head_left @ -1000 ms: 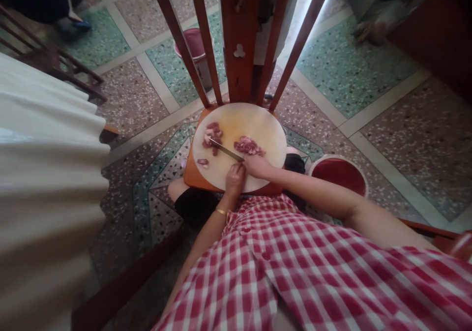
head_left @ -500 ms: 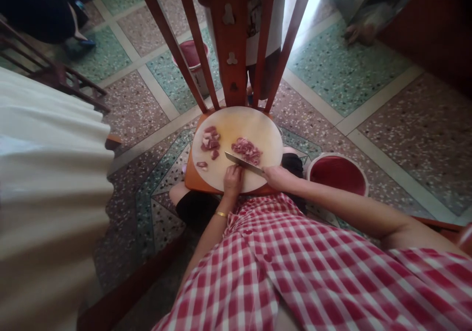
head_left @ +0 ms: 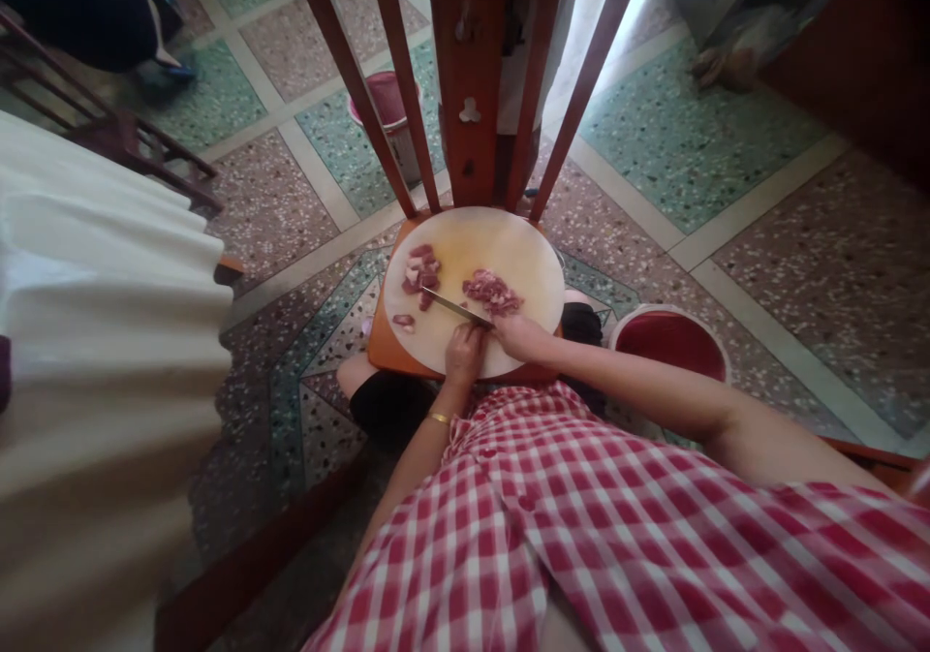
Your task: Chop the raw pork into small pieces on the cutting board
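A round whitish cutting board (head_left: 501, 235) rests on the seat of a wooden chair (head_left: 379, 350). My right hand (head_left: 519, 336) grips a knife (head_left: 456, 307) by its handle end, the blade pointing left across the board. Close beside the blade, at the board's near edge, my left hand (head_left: 465, 350) has its fingers curled and pressed down; what lies under them is hidden. Finely cut meat (head_left: 492, 292) lies in a heap beyond the knife. Larger meat chunks (head_left: 421, 269) sit on the left near the blade's tip, and a separate meat piece (head_left: 403, 322) lies nearer me.
The chair's slatted back (head_left: 469, 80) rises beyond the board. A red-lined bucket (head_left: 668, 342) stands at the right, and another red bucket (head_left: 387, 100) is behind the slats. Pale draped cloth (head_left: 108, 342) hangs at left. A person's foot (head_left: 170, 71) shows at upper left.
The knife and my right hand have shifted left, bringing the blade's tip to the larger chunks. My left hand stays at about the same place on the board.
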`<state>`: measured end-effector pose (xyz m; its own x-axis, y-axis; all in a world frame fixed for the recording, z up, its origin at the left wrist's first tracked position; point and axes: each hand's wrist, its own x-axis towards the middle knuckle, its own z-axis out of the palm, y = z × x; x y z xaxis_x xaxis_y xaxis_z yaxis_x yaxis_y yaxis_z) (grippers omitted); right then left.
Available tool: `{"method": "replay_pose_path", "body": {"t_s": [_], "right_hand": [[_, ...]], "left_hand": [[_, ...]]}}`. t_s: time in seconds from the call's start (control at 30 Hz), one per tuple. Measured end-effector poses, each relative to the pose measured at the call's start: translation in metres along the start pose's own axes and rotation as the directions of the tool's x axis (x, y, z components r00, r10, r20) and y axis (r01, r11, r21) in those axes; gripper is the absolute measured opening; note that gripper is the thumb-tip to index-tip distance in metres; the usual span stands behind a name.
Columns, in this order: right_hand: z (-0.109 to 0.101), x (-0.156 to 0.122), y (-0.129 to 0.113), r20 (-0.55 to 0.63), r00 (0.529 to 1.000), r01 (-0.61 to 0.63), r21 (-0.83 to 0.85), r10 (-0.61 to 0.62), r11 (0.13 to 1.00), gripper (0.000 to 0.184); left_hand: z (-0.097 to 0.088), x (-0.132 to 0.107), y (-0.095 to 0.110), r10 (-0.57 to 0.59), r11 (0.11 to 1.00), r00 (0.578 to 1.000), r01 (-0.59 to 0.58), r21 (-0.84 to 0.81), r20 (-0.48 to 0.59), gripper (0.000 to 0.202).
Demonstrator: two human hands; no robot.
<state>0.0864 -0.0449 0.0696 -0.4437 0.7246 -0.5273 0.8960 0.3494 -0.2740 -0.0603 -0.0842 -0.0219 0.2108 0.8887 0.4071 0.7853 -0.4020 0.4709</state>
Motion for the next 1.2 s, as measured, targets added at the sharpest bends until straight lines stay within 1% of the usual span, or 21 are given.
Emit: {"method": "replay_pose_path", "body": {"t_s": [0.1, 0.17, 0.23, 0.4, 0.47, 0.53, 0.67, 0.73, 0.77, 0.87, 0.93, 1.0, 1.03, 1.1, 1.2], "right_hand": [[0.002, -0.024, 0.019, 0.017, 0.997, -0.08, 0.027, 0.08, 0.996, 0.035], [0.001, -0.036, 0.028, 0.026, 0.993, -0.119, 0.014, 0.118, 0.993, 0.034], [0.0, -0.042, 0.029, 0.017, 0.992, -0.127, 0.003, 0.127, 0.992, 0.033], [0.0, -0.048, 0.021, 0.013, 0.998, -0.066, 0.035, 0.066, 0.997, 0.031], [0.001, -0.045, 0.018, 0.037, 0.998, -0.059, 0.021, 0.058, 0.998, 0.031], [0.002, -0.035, 0.013, 0.044, 0.999, -0.032, -0.009, 0.032, 0.999, 0.031], [0.001, -0.003, -0.006, -0.037, 0.998, 0.047, -0.053, -0.05, 0.997, 0.032], [0.0, 0.006, -0.011, -0.044, 0.996, 0.069, -0.062, -0.072, 0.996, 0.032], [0.001, 0.006, -0.01, -0.041, 0.996, 0.073, -0.061, -0.075, 0.995, 0.032], [0.002, -0.007, 0.005, -0.012, 0.999, 0.042, -0.015, -0.042, 0.999, 0.032], [0.001, -0.021, 0.021, 0.012, 0.999, -0.034, 0.011, 0.034, 0.999, 0.033], [-0.001, -0.032, 0.032, 0.007, 0.995, -0.099, 0.013, 0.099, 0.995, 0.036], [-0.003, -0.036, 0.034, -0.008, 0.993, -0.115, 0.011, 0.115, 0.993, 0.036], [-0.007, -0.042, 0.034, -0.034, 0.994, -0.108, 0.01, 0.108, 0.994, 0.035], [-0.008, -0.05, 0.027, -0.033, 0.997, -0.068, 0.007, 0.069, 0.998, 0.033]], "left_hand": [[-0.002, 0.0, 0.0, 0.005, 1.0, 1.0, -0.005, -0.004, 0.0, 0.017], [-0.004, 0.001, 0.001, 0.01, 1.0, 1.0, -0.01, -0.01, -0.01, 0.017], [-0.006, 0.0, 0.001, 0.014, 1.0, 1.0, -0.014, -0.012, -0.027, 0.016], [-0.008, -0.003, 0.001, 0.042, 0.999, 0.996, -0.04, 0.023, -0.073, 0.015], [-0.007, -0.004, 0.0, 0.038, 0.999, 0.997, -0.036, 0.022, -0.074, 0.015], [-0.005, -0.004, 0.0, 0.012, 1.0, 0.998, -0.011, 0.011, -0.066, 0.016], [-0.005, -0.004, 0.0, -0.028, 1.0, 0.999, 0.028, -0.009, -0.02, 0.018], [-0.005, -0.005, 0.0, -0.036, 0.999, 0.999, 0.036, -0.013, 0.011, 0.019], [-0.005, -0.005, 0.0, -0.039, 0.999, 0.999, 0.04, -0.011, 0.021, 0.019], [-0.006, -0.004, 0.0, -0.045, 0.999, 0.999, 0.045, -0.002, 0.028, 0.018], [-0.006, -0.003, 0.001, -0.044, 0.999, 0.999, 0.044, -0.006, 0.032, 0.017], [-0.008, -0.004, 0.002, -0.039, 0.999, 0.999, 0.04, -0.022, 0.029, 0.017], [-0.009, -0.004, 0.002, -0.038, 0.999, 0.999, 0.038, -0.034, 0.023, 0.017], [-0.012, -0.008, 0.001, -0.045, 0.997, 0.999, 0.045, -0.058, -0.001, 0.019], [-0.022, -0.014, -0.008, -0.114, 0.991, 0.992, 0.111, -0.07, -0.051, 0.023]]}}
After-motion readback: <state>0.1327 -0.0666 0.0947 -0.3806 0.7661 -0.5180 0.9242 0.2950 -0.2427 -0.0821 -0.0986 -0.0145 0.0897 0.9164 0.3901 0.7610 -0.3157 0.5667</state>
